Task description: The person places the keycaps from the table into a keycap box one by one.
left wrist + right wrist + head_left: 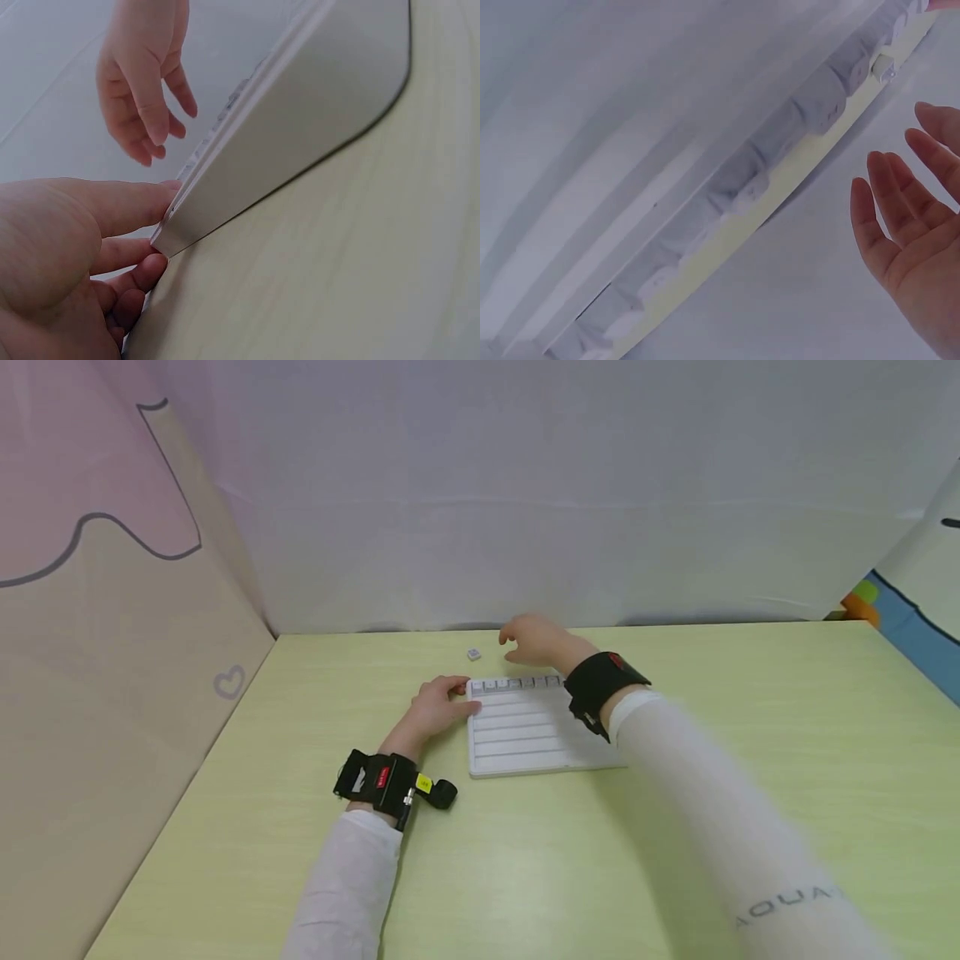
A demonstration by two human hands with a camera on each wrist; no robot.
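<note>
A white tray (525,731) with long grooves lies flat on the green table (675,827), and a row of small grey tiles (517,683) fills its far groove. The left hand (438,702) rests at the tray's far-left corner, thumb lying along the top edge and fingers curled under against the side, so it pinches that corner. The right hand (536,642) hovers past the far edge of the tray with its fingers loosely spread and holding nothing; the right wrist view shows an open palm (915,225). One loose tile (473,653) sits on the table just left of that hand, apart from the tray. The likely trouble is the small tile: it lies flat on a smooth top, so fingertips coming at it from the side could push it further away instead of lifting it. The right forearm (675,752) also crosses over the tray's right side, and if it drops it could brush the tiles out of their groove. If the left hand's hold at only one corner slackens, the tray may pivot.
</note>
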